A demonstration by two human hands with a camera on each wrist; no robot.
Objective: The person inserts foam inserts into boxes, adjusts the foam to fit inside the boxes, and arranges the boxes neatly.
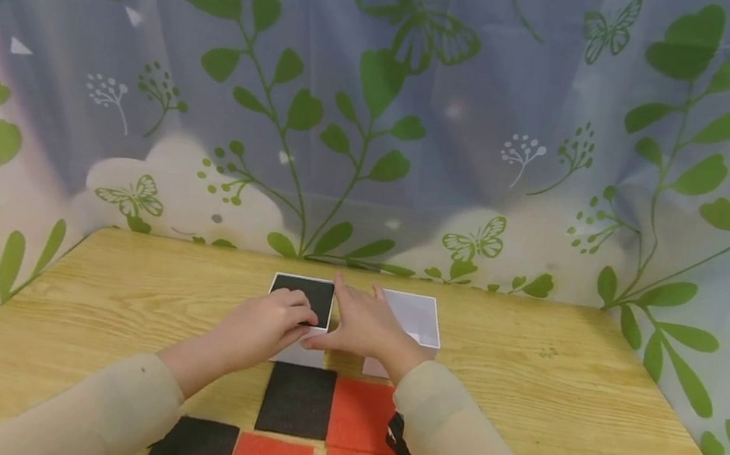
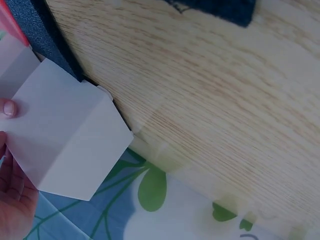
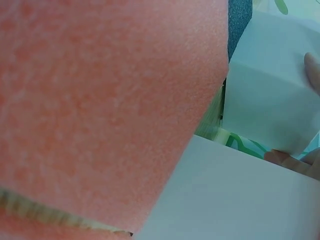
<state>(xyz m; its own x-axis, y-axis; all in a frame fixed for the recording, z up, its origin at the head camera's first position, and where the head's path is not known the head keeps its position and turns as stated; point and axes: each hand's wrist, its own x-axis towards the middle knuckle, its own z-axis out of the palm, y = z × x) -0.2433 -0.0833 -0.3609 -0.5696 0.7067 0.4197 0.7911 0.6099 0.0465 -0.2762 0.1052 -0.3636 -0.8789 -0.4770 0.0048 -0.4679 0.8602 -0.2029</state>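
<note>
Left hand: the left hand [image 1: 269, 323] lies on the near edge of the left box [image 1: 303, 311], its fingers curled over the black pad [image 1: 305, 296] inside; in the left wrist view a fingertip presses the box's white wall [image 2: 65, 135].
Right hand: the right hand [image 1: 366, 327] lies flat, fingers straight, in the gap between the two boxes, its thumb against the left box and its far side over the right box [image 1: 415, 320].
Boxes: two white boxes stand side by side on the worktop [image 1: 557, 413], near the middle; the left one is filled with black, the right one shows a pale inside.
Foam squares: six can be seen in front of the boxes, two black [image 1: 297, 400] and four red [image 1: 360, 414], partly hidden under both sleeves [image 1: 442, 420].
In the way: the right wrist view is mostly blocked by a red square [image 3: 105, 110].
Backdrop: a curtain [image 1: 383, 104] printed with green leaves and butterflies.
Writing: none legible.
</note>
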